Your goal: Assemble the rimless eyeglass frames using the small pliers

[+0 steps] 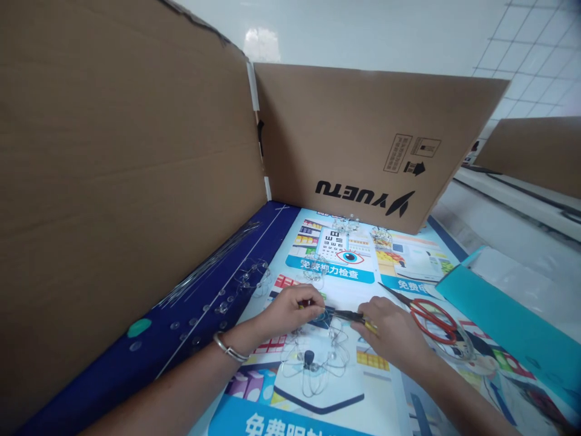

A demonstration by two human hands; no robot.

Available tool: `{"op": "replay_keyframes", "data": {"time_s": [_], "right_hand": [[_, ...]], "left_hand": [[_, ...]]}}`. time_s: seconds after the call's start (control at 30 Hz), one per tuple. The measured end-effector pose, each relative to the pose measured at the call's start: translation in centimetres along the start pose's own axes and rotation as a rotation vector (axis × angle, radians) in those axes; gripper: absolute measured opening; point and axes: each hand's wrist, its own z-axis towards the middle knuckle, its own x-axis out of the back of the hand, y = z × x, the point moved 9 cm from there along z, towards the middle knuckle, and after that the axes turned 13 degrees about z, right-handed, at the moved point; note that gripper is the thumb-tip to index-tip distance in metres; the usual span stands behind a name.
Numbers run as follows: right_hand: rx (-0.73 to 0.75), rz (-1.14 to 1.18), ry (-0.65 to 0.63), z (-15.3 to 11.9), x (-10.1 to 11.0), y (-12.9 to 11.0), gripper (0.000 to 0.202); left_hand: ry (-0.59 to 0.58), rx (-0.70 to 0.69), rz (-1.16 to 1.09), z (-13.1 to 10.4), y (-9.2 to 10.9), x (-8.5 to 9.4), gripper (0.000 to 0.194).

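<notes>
With fingers pinched together, my left hand (290, 309) holds the upper part of a flower-shaped wire piece (313, 363), whose looped petals spread over the printed sheet below. My right hand (390, 327) is closed round a pair of pliers (351, 315) with yellow on the handles. The dark jaws point left and reach the wire close to my left fingertips. Whether the jaws grip the wire is too small to tell. Red-handled scissors (433, 321) lie just right of my right hand, beside a coil of clear wire (467, 345).
Tall cardboard panels (385, 121) stand at the left and back. Along the left lie straight wires (204, 266), loose clear beads (222, 307) and a green piece (138, 328). Several beaded wire shapes (254, 275) sit farther back. A turquoise box (508, 327) stands at the right.
</notes>
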Motion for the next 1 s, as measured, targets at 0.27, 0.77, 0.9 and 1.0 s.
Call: {"op": "replay_keyframes", "data": {"time_s": [0.27, 0.77, 0.9, 1.0], "right_hand": [[0.036, -0.069, -0.024, 0.3, -1.1, -1.5, 0.019], [0.282, -0.184, 0.133, 0.3, -2.5, -1.0, 0.019], [0.307, -0.198, 0.146, 0.2, -2.5, -1.3, 0.019], [0.281, -0.210, 0.129, 0.3, -2.3, -1.8, 0.017]], "left_hand": [[-0.007, -0.054, 0.002, 0.0, 0.3, 0.1, 0.008], [0.039, -0.203, 0.205, -0.4, 2.4, 0.1, 0.009], [0.053, -0.217, 0.228, -0.4, 2.7, 0.1, 0.009], [0.038, -0.224, 0.225, -0.5, 2.7, 0.1, 0.009]]}}
